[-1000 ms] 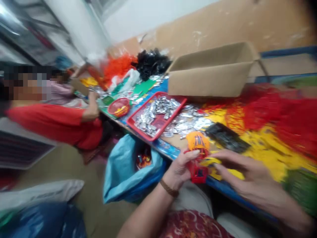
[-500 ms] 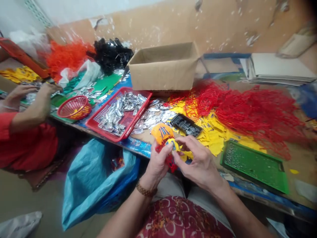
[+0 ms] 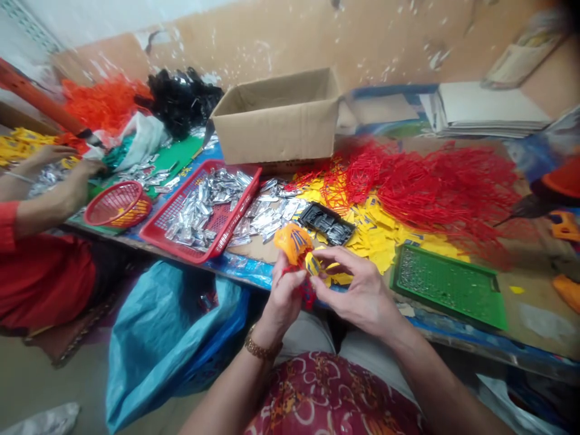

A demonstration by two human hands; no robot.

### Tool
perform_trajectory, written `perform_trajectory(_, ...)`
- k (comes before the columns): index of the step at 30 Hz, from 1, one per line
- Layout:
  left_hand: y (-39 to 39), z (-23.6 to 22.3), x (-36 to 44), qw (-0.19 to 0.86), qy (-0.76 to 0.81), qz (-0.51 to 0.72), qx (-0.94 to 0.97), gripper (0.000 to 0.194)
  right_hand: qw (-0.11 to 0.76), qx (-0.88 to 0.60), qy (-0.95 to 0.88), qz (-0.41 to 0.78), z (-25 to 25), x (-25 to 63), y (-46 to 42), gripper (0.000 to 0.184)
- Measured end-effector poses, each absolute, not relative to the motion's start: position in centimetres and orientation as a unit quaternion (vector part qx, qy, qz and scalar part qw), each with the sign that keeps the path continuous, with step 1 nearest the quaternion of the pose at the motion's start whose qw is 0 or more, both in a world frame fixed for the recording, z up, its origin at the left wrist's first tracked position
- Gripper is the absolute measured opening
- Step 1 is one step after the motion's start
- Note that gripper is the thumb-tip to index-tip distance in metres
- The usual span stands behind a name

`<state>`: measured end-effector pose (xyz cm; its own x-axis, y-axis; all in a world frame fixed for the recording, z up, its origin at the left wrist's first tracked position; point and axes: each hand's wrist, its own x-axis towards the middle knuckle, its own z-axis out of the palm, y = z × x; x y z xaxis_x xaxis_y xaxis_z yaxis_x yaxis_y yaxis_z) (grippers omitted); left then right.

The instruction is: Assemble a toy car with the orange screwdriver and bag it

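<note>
Head view: the person's left hand [image 3: 283, 299] is closed in a narrow pinch around a small red lattice piece [image 3: 308, 296], which is joined to an orange plastic piece [image 3: 293, 244]. The orange piece is tilting up and to the left above the fingers, held just over the table's edge. The right hand [image 3: 357, 296] is narrowly curved, with its fingertips [image 3: 322, 254] pressing on a yellow plastic piece [image 3: 312, 264] against the orange one. Compared with the earlier frame, the orange piece is leaning more and the hands are working closer beneath it. The whole scene is sitting further left, so an orange object [image 3: 559, 184] is now showing at the right edge. A black plastic tray [image 3: 326, 223] is lying just beyond the hands, beside heaped yellow pieces [image 3: 371, 241] and red lattice strips [image 3: 430, 181]. A red tray [image 3: 234, 214] is holding silver foil pieces, and a green tray [image 3: 453, 308] is lying to the right. A cardboard box [image 3: 276, 127] is standing further back. At left, a co-worker's hands [image 3: 79, 175] are working over loose foil pieces [image 3: 48, 178].
</note>
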<state>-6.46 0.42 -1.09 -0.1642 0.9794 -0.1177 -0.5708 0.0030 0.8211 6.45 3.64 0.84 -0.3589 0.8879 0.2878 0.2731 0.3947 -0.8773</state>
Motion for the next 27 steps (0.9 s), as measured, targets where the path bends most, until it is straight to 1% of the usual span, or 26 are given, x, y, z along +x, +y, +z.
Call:
perform_trajectory(2,0.5,-0.8,-6.5,0.616,0.378,0.648,0.242,0.039,0.416,-0.398,-0.702,0.419,0.7,6.7,3.7,0.029)
perform_trajectory(5,0.6,-0.7,-6.6,0.622,0.385,0.635,0.251,0.030,0.438,-0.408,-0.633,0.491,0.4,7.2,3.7,0.032)
perform_trajectory(8,0.7,-1.2,-6.6,0.586,0.430,0.628,0.278,0.028,0.458,-0.407,-0.563,0.554,-0.3,7.6,3.4,0.035)
perform_trajectory(11,0.7,-1.7,-6.5,0.520,0.482,0.638,0.301,0.031,0.470,-0.390,-0.513,0.603,-0.9,7.4,2.6,0.034)
perform_trajectory(16,0.3,-1.5,-6.3,0.398,0.518,0.629,0.421,0.032,0.505,-0.380,-0.483,0.606,-1.2,6.9,1.8,0.029)
perform_trajectory(20,0.2,-1.3,-6.1,0.339,0.533,0.609,0.480,0.033,0.519,-0.364,-0.487,0.601,-1.3,7.2,1.5,0.027)
perform_trajectory(22,0.3,-1.3,-5.9,0.321,0.538,0.615,0.480,0.027,0.518,-0.363,-0.489,0.601,-1.5,7.4,1.4,0.028)
perform_trajectory(24,0.5,-1.3,-5.7,0.313,0.543,0.620,0.473,0.016,0.515,-0.366,-0.486,0.604,-1.8,7.5,1.2,0.028)
perform_trajectory(26,0.7,-1.4,-5.5,0.322,0.549,0.616,0.465,0.005,0.515,-0.373,-0.480,0.604,-2.1,7.6,1.1,0.029)
perform_trajectory(27,0.7,-1.4,-5.4,0.329,0.551,0.614,0.460,0.003,0.517,-0.378,-0.475,0.603,-2.2,7.6,1.0,0.029)
